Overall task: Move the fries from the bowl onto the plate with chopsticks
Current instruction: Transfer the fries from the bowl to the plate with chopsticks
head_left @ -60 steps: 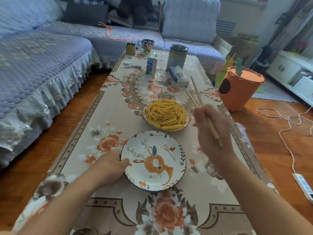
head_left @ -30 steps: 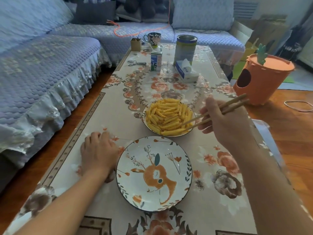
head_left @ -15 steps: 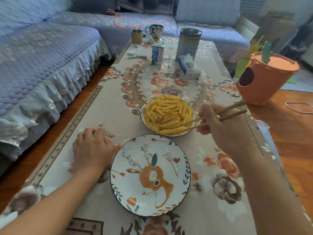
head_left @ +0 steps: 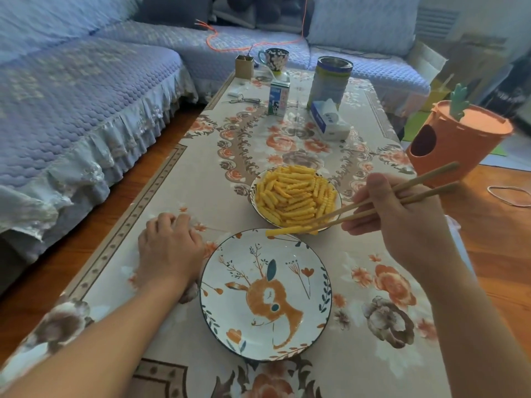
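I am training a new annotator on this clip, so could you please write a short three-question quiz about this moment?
1. True or false: the plate already has several fries lying on it.
2. What is pinched at the tips of the chopsticks? A) a tissue B) one fry C) nothing
3. Fill in: the left hand rests on the ____ beside the plate.

Key
1. False: the plate holds none yet; the fries fill the bowl.
2. B: one fry is held over the plate's far rim by the right hand.
3. The table.
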### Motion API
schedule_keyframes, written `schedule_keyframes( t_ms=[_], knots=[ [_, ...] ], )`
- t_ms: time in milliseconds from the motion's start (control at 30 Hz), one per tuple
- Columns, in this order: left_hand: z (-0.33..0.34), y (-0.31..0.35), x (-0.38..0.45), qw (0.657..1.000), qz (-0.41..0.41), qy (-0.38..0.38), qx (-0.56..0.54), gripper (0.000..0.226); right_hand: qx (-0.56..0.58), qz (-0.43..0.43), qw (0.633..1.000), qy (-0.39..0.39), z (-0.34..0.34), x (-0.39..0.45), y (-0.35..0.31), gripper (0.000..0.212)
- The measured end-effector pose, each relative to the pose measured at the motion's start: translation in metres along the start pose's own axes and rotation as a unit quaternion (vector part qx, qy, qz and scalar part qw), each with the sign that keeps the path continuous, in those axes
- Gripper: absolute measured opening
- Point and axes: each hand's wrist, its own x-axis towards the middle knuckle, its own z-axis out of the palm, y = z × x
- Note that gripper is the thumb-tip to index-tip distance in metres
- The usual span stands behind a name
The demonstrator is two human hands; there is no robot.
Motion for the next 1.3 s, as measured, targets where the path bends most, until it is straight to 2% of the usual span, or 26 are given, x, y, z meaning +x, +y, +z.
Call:
schedule_keyframes(
  t_ms=[167,433,500,600,667,800,1033,1133,1300],
  knots=[
    [0.000,0.000,-0.001,1.000,-0.003,0.002,-0.002,0.027,0.021,0.044,0.999,-0.012,0.025,-0.024,0.009,0.051],
    [0.002,-0.002,0.000,1.000,0.000,0.000,-0.001,0.030,0.008,0.023,1.000,-0.008,0.025,-0.018,0.014,0.044],
    [0.002,-0.002,-0.001,1.000,-0.001,-0.001,0.001,0.031,0.033,0.010,0.999,0.022,0.019,-0.005,0.013,0.044],
    [0.002,-0.002,-0.001,1.000,-0.002,0.002,0.001,0.032,0.040,-0.014,0.993,0.109,0.011,0.018,0.026,0.039],
    [0.002,-0.001,-0.001,1.000,-0.002,0.001,0.000,0.033,0.050,-0.014,0.990,0.127,0.009,0.024,0.039,0.041],
    [0.001,0.000,-0.001,1.000,-0.001,0.001,0.001,0.035,0.097,-0.014,0.989,0.113,0.014,0.018,0.058,0.046],
    [0.005,-0.002,0.001,1.000,0.008,0.025,0.010,0.032,0.085,-0.052,0.987,0.125,0.015,0.006,0.073,0.040],
    [0.007,-0.002,0.000,0.999,0.008,0.034,0.006,0.032,0.077,-0.071,0.988,0.113,0.012,0.006,0.069,0.045],
    [0.007,-0.001,0.000,0.999,0.007,0.040,0.000,0.032,0.097,-0.049,0.990,0.087,0.009,0.011,0.039,0.054]
  ],
)
